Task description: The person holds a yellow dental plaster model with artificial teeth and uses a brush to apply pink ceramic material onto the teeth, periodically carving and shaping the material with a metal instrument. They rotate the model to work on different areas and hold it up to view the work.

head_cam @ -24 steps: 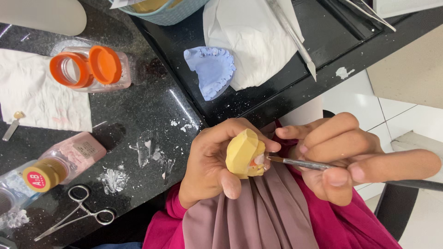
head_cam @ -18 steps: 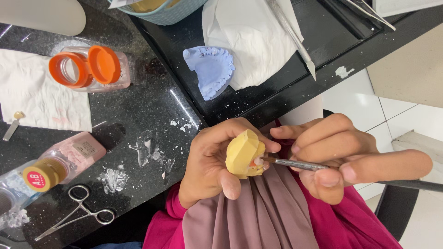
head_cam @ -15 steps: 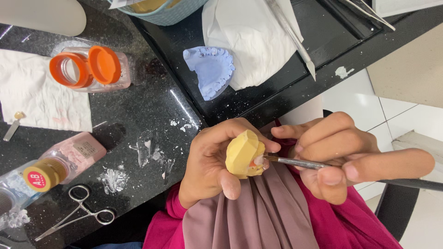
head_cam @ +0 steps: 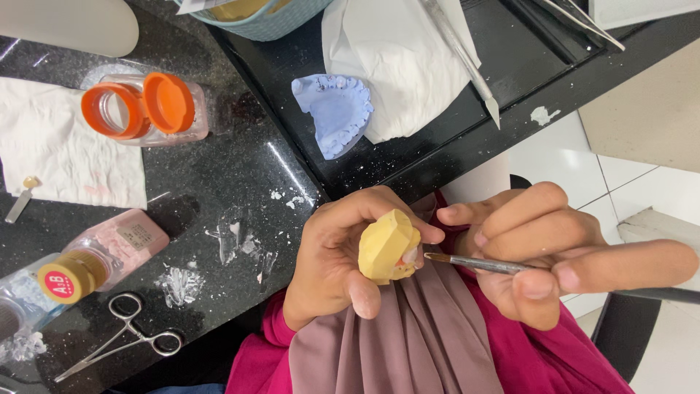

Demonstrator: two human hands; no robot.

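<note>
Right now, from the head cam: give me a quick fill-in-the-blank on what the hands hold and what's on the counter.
1. The left hand holds a ____ dental cast.
2. The right hand points a thin ____ at that cast.
3. The jar lying on the counter has an ____ lid.
4. The light blue cast lies partly under a white ____.

Missing words: yellow; brush; orange; tissue

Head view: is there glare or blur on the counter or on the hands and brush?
Head view: sharp overall; a bright glare streak on the glossy black counter; left hand with the yellow cast and right hand with the brush evenly lit, in focus; soft shadow beside the orange-lidded jar.
</note>
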